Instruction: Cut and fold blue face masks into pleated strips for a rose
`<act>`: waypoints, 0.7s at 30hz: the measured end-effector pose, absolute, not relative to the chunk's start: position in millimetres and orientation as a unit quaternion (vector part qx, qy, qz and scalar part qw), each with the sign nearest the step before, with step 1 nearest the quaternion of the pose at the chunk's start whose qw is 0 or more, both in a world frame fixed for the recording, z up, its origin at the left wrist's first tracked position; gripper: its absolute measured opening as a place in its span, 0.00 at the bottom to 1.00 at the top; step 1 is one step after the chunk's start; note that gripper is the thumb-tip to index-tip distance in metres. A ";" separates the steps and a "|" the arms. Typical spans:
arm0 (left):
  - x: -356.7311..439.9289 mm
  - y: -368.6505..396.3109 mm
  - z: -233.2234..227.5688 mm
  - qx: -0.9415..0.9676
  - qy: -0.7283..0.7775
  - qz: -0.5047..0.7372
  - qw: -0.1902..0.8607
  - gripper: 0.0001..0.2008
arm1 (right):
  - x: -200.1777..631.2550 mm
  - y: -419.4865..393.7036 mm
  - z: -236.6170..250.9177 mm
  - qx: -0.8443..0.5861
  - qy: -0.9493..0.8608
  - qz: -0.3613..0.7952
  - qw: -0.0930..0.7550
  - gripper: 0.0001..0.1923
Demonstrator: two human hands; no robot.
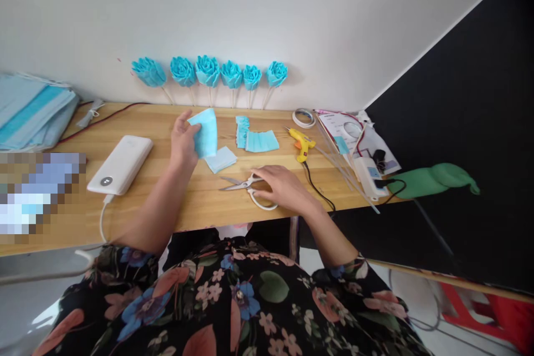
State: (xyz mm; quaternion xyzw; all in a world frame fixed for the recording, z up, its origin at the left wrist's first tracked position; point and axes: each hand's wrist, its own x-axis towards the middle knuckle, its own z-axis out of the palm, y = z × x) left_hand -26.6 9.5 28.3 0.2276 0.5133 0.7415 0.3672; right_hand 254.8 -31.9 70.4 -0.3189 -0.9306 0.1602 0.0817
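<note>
My left hand (183, 136) pinches a light blue piece of mask fabric (207, 134) between thumb and fingers, raised above the table. Just below it lies a small stack of pale blue fabric pieces (223, 160). My right hand (281, 183) is on the white handles of a pair of scissors (240, 183), its thumb at the lower loop and its fingers over the upper one. The blades are spread and point left. Beyond the scissors rest a flat blue fabric strip (262, 141) and a ruffled blue piece (242, 131).
Several blue fabric flowers (207, 71) on sticks lean against the wall. A yellow glue gun (302, 144), a tape roll (303, 118) and a power strip (370, 175) are at right. At left are a white power bank (120, 164) and stacked masks (35, 111).
</note>
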 end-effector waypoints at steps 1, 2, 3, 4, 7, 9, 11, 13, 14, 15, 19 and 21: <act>-26.3 9.5 28.7 0.223 0.515 0.741 0.369 0.24 | 259.2 -37.1 62.3 -0.314 -0.931 0.162 0.087 0.27; -26.1 9.5 28.9 0.218 0.517 0.741 0.370 0.23 | 263.2 -41.6 54.8 -0.308 -0.932 0.164 0.092 0.28; -25.8 9.7 28.9 0.212 0.520 0.741 0.368 0.23 | 267.0 -45.6 48.4 -0.307 -0.932 0.162 0.101 0.29; -25.6 10.1 28.9 0.205 0.524 0.741 0.366 0.22 | 271.1 -49.6 43.3 -0.311 -0.931 0.155 0.110 0.28; -24.4 11.4 29.1 0.185 0.523 0.747 0.366 0.21 | 287.8 -62.6 34.6 -0.352 -0.920 0.114 0.131 0.25; -23.0 11.8 29.9 0.177 0.514 0.751 0.375 0.19 | 301.5 -70.9 31.0 -0.401 -0.900 0.081 0.149 0.23; -20.8 11.3 31.0 0.175 0.513 0.750 0.379 0.18 | 313.0 -76.1 27.1 -0.458 -0.871 0.044 0.174 0.22; -18.0 9.8 32.0 0.178 0.520 0.743 0.382 0.19 | 318.1 -76.4 24.1 -0.506 -0.841 0.022 0.192 0.22; -16.6 8.8 32.3 0.181 0.519 0.741 0.385 0.19 | 317.8 -74.5 23.8 -0.522 -0.830 0.019 0.197 0.22; -15.3 7.8 32.4 0.185 0.516 0.741 0.388 0.19 | 315.8 -71.4 24.9 -0.530 -0.823 0.018 0.205 0.22; -12.3 4.5 31.8 0.194 0.506 0.739 0.399 0.21 | 299.4 -47.8 42.4 -0.520 -0.816 0.003 0.254 0.21; -11.4 3.2 31.7 0.197 0.509 0.733 0.405 0.22 | 290.0 -29.0 54.6 -0.512 -0.820 0.003 0.256 0.20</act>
